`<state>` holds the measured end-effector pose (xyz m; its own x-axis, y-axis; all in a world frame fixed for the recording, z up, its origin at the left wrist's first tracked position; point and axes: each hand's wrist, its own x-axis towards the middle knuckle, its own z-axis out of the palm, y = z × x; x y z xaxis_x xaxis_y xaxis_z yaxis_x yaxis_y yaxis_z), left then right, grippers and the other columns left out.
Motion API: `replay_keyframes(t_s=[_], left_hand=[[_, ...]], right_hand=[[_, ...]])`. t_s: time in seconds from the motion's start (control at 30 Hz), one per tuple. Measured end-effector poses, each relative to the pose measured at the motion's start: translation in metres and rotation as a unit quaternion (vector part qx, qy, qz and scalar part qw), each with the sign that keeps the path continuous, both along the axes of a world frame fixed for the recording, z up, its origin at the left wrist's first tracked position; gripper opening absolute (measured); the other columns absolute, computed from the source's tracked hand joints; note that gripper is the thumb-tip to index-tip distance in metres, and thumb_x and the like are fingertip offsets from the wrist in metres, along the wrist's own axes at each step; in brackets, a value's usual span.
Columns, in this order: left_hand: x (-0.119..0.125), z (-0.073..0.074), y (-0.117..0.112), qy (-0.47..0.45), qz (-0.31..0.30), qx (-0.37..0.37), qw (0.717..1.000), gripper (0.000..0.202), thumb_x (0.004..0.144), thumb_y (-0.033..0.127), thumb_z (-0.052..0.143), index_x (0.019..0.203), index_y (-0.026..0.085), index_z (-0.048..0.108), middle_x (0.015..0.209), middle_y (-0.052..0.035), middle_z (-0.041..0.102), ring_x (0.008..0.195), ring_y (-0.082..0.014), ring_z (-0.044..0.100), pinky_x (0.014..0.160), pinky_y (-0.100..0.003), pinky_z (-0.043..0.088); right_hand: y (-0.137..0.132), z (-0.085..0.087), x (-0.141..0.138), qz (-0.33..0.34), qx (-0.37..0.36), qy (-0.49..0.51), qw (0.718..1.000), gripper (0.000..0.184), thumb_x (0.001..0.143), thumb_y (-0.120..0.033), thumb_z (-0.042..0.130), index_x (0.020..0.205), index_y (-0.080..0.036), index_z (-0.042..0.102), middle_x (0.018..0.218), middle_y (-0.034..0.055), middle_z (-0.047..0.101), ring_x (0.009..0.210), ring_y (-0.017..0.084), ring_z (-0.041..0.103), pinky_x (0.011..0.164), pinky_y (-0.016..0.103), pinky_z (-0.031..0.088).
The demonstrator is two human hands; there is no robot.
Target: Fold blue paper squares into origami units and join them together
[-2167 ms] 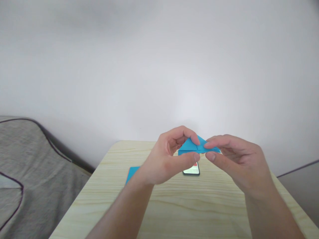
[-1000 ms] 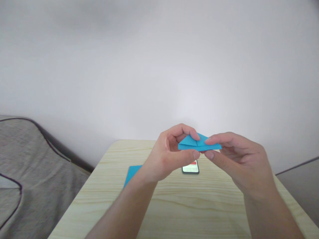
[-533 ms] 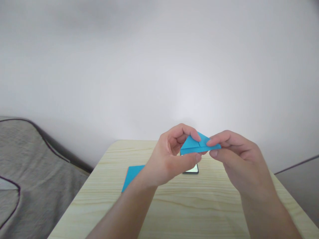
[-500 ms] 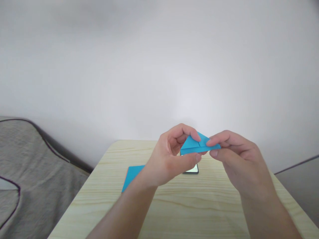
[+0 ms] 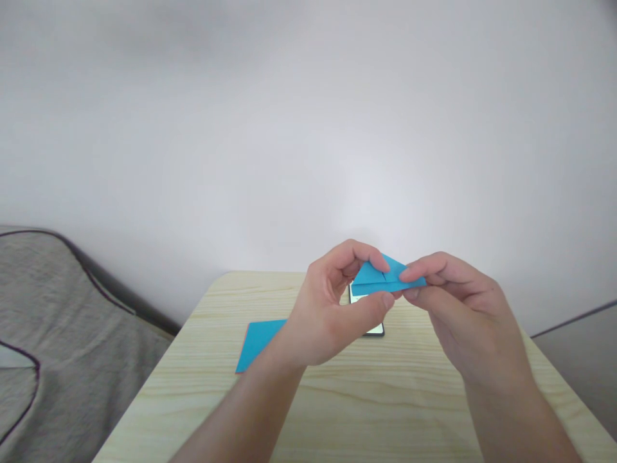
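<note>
A small piece of blue paper [image 5: 371, 276], folded into a triangle with a narrow strip along its lower edge, is held up above the table between both hands. My left hand [image 5: 332, 308] is closed on its left part, index finger on the upper face and thumb at the lower edge. At the right corner, my right hand [image 5: 467, 312] pinches the paper between thumb and fingers. Another sheet of blue paper [image 5: 260, 341] lies flat on the table, partly hidden behind my left forearm.
On the pale wooden table [image 5: 376, 405], a phone [image 5: 373, 332] with a lit screen lies beneath the hands, mostly covered. A white wall [image 5: 308, 128] rises behind the table. Grey fabric with dark piping [image 5: 87, 360] is at the left.
The folded paper has tilted slightly, and my left thumb has shifted a little to the right and up along its lower edge. My right hand has hardly moved.
</note>
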<state>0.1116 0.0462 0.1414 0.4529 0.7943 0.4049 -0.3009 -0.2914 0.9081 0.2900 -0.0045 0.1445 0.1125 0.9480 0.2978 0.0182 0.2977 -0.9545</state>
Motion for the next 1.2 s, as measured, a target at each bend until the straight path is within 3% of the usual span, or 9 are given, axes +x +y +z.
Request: replay_keyframes(t_s=[0.2,0.57,1.2], left_hand=[[0.0025,-0.0022,-0.0006,-0.031,0.026,-0.004,0.999,0.028,0.077,0.026,0.086,0.097,0.019,0.068,0.094,-0.0049,0.072,0.086,-0.0189,0.066,0.075,-0.03,0.051],[0.0064,-0.005,-0.0018,0.005,0.067,0.041,0.997,0.021,0.081,0.02,0.081,0.098,0.02,0.069,0.09,-0.0032,0.069,0.079,-0.0156,0.063,0.07,-0.028,0.051],[0.008,-0.007,-0.0023,0.015,0.091,0.02,0.995,0.019,0.082,0.018,0.078,0.097,0.021,0.066,0.088,-0.0011,0.068,0.077,-0.0147,0.061,0.069,-0.028,0.048]], right_hand=[[-0.003,0.0009,-0.0028,-0.017,0.009,-0.014,1.0,0.014,0.086,-0.015,0.073,0.089,-0.028,0.076,0.084,0.0004,0.073,0.082,0.018,0.067,0.071,0.032,0.054],[-0.0039,0.0038,-0.0036,-0.028,0.017,-0.061,0.998,0.011,0.087,-0.017,0.074,0.09,-0.027,0.076,0.083,0.0,0.072,0.08,0.017,0.068,0.071,0.03,0.054],[-0.0077,0.0038,-0.0051,-0.023,0.0,-0.082,0.996,0.012,0.09,-0.019,0.073,0.095,-0.029,0.076,0.093,0.0009,0.077,0.086,0.019,0.069,0.073,0.031,0.055]])
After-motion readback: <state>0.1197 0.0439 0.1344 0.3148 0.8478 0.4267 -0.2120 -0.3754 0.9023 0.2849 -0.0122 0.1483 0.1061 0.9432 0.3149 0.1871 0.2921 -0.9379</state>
